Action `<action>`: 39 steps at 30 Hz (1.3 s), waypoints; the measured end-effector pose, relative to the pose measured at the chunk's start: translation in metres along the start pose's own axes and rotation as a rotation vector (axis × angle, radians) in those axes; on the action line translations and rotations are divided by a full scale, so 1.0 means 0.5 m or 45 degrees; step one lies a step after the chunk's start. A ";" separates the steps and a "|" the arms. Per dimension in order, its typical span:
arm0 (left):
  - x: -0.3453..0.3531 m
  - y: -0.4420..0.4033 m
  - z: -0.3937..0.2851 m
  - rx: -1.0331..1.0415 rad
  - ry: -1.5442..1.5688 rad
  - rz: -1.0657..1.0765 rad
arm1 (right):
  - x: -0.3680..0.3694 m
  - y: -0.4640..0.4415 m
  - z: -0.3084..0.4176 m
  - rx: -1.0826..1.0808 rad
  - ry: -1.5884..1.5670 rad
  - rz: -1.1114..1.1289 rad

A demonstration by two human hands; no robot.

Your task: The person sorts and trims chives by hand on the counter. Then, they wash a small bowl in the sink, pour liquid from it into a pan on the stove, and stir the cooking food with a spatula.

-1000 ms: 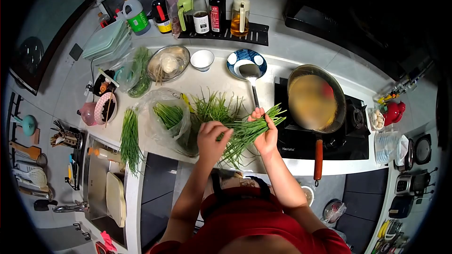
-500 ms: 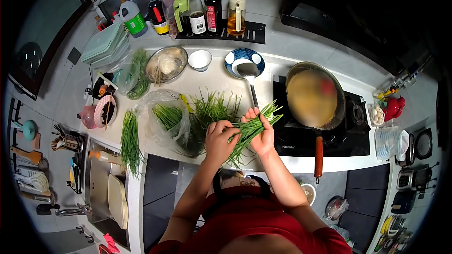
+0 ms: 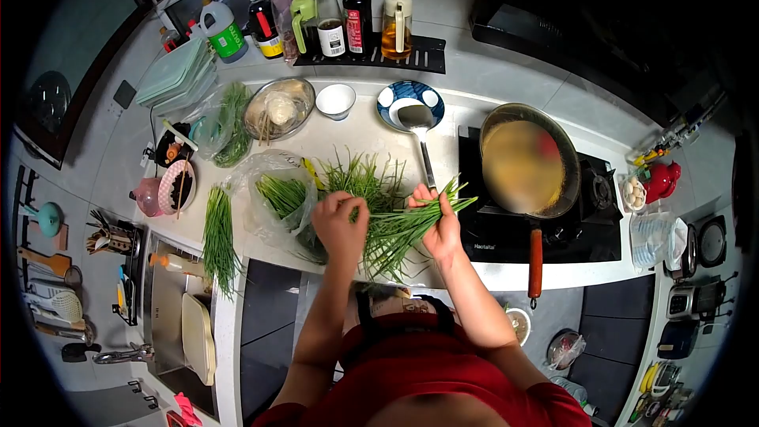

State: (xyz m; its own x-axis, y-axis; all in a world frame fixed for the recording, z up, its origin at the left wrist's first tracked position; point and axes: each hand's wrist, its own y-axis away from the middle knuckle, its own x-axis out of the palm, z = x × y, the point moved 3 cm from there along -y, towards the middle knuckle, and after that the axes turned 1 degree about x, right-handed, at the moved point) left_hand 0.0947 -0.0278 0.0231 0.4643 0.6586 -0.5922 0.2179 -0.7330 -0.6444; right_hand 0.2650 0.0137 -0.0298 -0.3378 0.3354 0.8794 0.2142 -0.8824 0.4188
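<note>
My right hand (image 3: pixel 439 233) is closed around a bunch of garlic chives (image 3: pixel 399 236), whose long green leaves fan out to the left and whose cut ends poke past my fingers. My left hand (image 3: pixel 340 224) hovers left of the bunch, fingers curled together; anything pinched there is too small to make out. Beneath and behind it, a loose heap of chives (image 3: pixel 362 178) lies on the counter. Just left sits a clear plastic bag (image 3: pixel 265 225) holding more chives (image 3: pixel 282 194).
Another chive bundle (image 3: pixel 220 241) hangs over the counter edge by the sink (image 3: pixel 170 308). A spatula (image 3: pixel 424 154) rests on a blue-and-white bowl (image 3: pixel 387 115). At right, a frying pan (image 3: pixel 569 150) sits on the gas stove (image 3: pixel 506 249), its wooden handle (image 3: pixel 535 265) jutting forward.
My left hand has moved left, off the bunch of chives. In my right hand the bunch has spread out a little, with its leaves more exposed.
</note>
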 end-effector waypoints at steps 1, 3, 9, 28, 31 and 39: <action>-0.004 -0.007 0.013 -0.021 0.009 0.005 | 0.000 -0.001 0.009 0.007 -0.011 0.005; -0.011 -0.013 0.017 -0.007 0.013 0.065 | -0.007 -0.008 0.015 0.039 -0.122 0.061; -0.013 -0.006 -0.021 0.064 0.156 0.044 | -0.009 -0.015 0.007 0.092 -0.267 0.119; 0.035 0.009 -0.071 0.196 0.221 0.280 | -0.017 -0.015 -0.007 0.109 -0.104 0.067; 0.037 0.010 -0.065 0.156 0.140 0.195 | -0.017 -0.013 -0.013 0.091 -0.119 0.001; 0.020 -0.010 0.068 0.022 -0.069 0.124 | -0.003 -0.013 0.036 0.013 -0.342 0.118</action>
State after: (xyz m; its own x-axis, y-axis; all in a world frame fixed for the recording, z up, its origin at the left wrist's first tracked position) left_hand 0.0689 -0.0118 0.0039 0.4353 0.5929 -0.6775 0.1590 -0.7913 -0.5904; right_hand 0.2807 0.0251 -0.0295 -0.0618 0.3300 0.9420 0.2424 -0.9105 0.3349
